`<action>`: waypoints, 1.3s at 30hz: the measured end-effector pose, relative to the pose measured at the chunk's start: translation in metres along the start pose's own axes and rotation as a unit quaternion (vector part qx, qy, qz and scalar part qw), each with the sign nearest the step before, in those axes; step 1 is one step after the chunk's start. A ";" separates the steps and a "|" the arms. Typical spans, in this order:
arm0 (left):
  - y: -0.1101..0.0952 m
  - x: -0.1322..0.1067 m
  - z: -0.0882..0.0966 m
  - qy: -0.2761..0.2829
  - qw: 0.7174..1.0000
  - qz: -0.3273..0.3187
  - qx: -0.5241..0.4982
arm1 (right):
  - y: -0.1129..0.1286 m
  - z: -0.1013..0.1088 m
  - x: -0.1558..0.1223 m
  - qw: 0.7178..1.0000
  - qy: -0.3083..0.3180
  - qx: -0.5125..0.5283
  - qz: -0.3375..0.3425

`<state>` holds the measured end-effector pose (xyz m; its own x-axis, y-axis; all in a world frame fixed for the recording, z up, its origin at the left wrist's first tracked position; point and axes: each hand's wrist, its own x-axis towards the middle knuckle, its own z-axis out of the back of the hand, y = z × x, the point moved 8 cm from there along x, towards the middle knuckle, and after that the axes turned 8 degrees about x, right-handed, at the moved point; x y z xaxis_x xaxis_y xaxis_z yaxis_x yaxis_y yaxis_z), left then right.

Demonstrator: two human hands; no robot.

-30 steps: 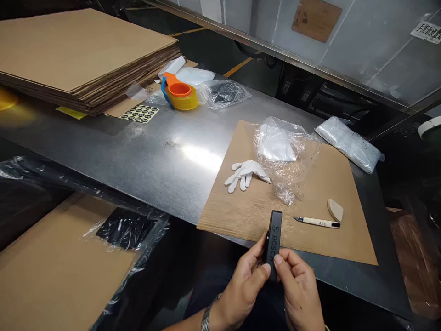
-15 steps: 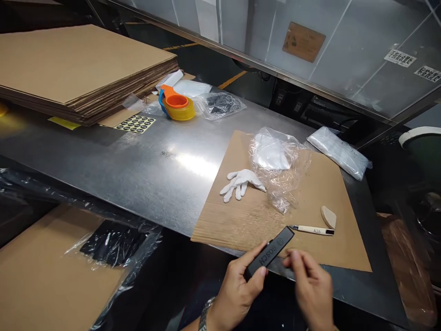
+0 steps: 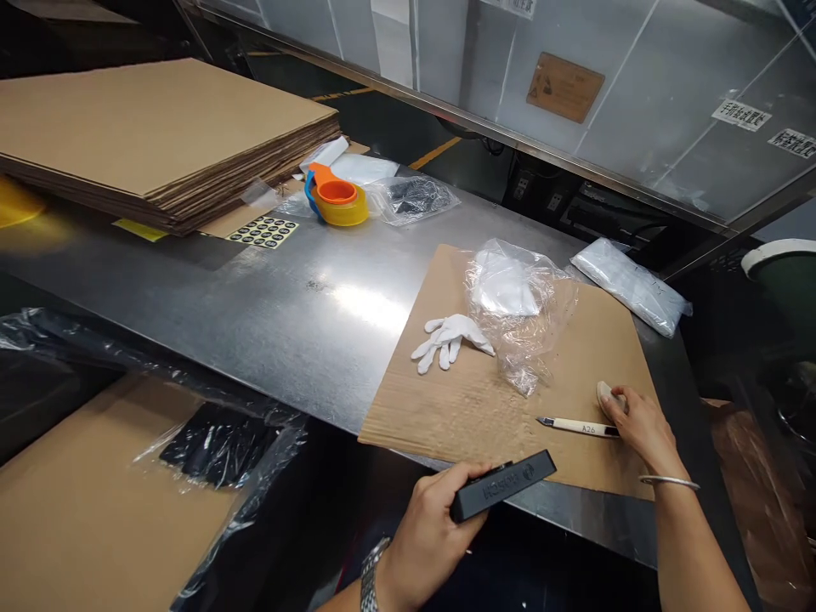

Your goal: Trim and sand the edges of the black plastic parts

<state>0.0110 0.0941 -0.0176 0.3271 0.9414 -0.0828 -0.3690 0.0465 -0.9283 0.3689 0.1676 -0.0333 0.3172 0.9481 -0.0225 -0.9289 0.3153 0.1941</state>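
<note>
My left hand [image 3: 430,531] grips a black, bar-shaped Bosch part [image 3: 503,486] by its lower end, held tilted just off the front edge of the table. My right hand [image 3: 637,421] has its fingers closed on a small beige wedge-shaped pad [image 3: 603,393], which still lies at the cardboard. Just left of that hand is a pale craft knife [image 3: 577,427] marked A26, its dark tip pointing left. Both items are on a cardboard sheet [image 3: 459,416]. Farther up this sheet lie a white glove [image 3: 451,338] and a clear plastic bag [image 3: 510,293] with white content.
A metal table [image 3: 286,323] spans the scene. On it are a stack of cardboard sheets [image 3: 153,127], an orange tape dispenser [image 3: 337,194], a sticker sheet [image 3: 263,231] and a wrapped white packet [image 3: 631,285]. Lower left, a bagged black item [image 3: 217,446] rests on more cardboard.
My right hand has moved right and away from me, from beside the Bosch part to the beige pad. The Bosch part has turned flatter and sunk slightly in my left hand.
</note>
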 end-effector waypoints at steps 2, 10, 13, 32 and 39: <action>-0.003 0.000 0.000 0.005 1.000 0.000 -0.009 | 0.004 0.002 0.007 1.000 -0.008 0.008 0.011; -0.008 -0.001 0.001 -0.007 1.000 -0.017 -0.013 | 0.091 0.046 -0.048 0.979 -0.046 0.150 0.133; -0.012 0.000 -0.002 0.003 0.999 -0.033 0.006 | 0.185 0.066 -0.124 0.860 0.054 0.296 0.412; -0.022 -0.014 -0.001 -0.041 0.994 -0.105 0.003 | 0.235 0.060 -0.169 0.814 0.174 0.271 0.484; -0.026 -0.015 -0.001 -0.042 0.991 -0.123 0.010 | 0.235 0.060 -0.172 0.808 0.177 0.255 0.501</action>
<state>0.0169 0.0782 0.0077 0.3359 0.9252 0.1764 -0.3037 0.2837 -0.9095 0.1076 0.0767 0.0745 -0.7039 0.6973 0.1351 -0.4574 -0.5905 0.6649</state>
